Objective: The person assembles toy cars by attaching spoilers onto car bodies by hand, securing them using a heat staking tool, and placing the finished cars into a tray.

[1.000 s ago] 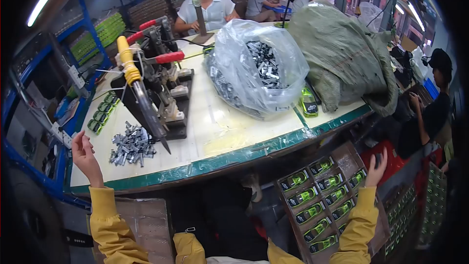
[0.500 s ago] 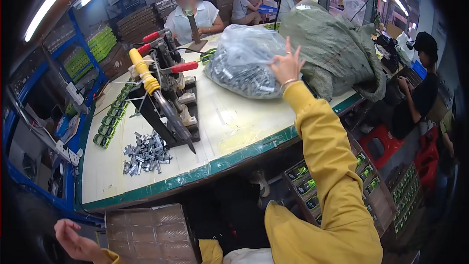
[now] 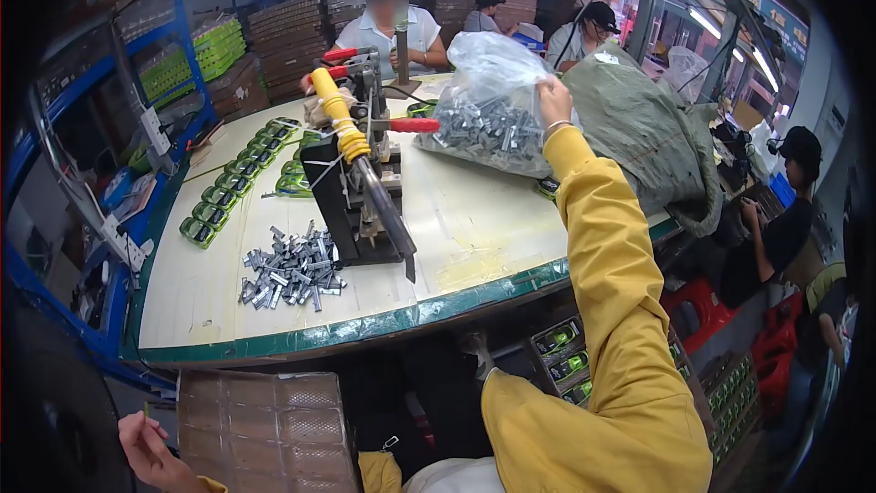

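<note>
My right hand (image 3: pixel 554 102) is closed on the upper right side of a clear plastic bag (image 3: pixel 497 59), which is full of small grey metal pieces (image 3: pixel 488 126). The bag rests on the worktable, its top pulled up. Low at the left, my left hand (image 3: pixel 151 452) is beside a brown compartmented tray (image 3: pixel 260 429). Its fingers are curled together, and a thin greenish tip shows above them, too small to name. A loose heap of metal pieces (image 3: pixel 292 269) lies on the table before a clamp fixture with red handles (image 3: pixel 412 125) and a yellow-wrapped tool (image 3: pixel 339 114).
Rows of green-and-black parts (image 3: pixel 228 184) lie on the table's left side. A green woven sack (image 3: pixel 639 128) stands right of the bag. Trays of green parts (image 3: pixel 566 361) sit below the table edge. A person (image 3: pixel 392 32) works across the table; others sit farther back and right.
My right hand has gone from spread fingers at the bag to a grip on its plastic, pulling the top up. The view has shifted; my left hand stays low at the left.
</note>
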